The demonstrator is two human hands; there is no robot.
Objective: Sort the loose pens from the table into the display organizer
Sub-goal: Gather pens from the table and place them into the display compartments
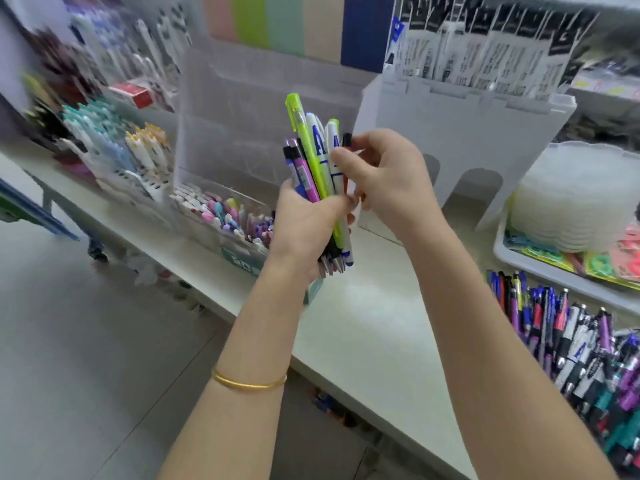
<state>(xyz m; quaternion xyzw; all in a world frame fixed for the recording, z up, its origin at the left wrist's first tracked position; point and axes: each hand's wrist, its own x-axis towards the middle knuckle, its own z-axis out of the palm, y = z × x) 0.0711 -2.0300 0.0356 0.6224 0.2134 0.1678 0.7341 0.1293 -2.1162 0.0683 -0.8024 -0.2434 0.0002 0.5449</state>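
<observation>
My left hand [308, 226] grips a bundle of pens [317, 168] upright above the white table [363, 306]: a neon yellow one, white ones with blue print, a pink one and dark ones. My right hand [384, 178] pinches the top of a pen at the right side of the bundle. A pile of loose pens [581, 344] lies on the table at the right. The clear display organizer [242, 140] stands behind the bundle, with pens in its lower tray [225, 216].
Racks of pastel pens [117, 143] fill the left of the table. A white stand with packaged items [467, 116] rises at the right rear. A tray with stacked clear lids [571, 202] sits far right. The floor lies left of the table edge.
</observation>
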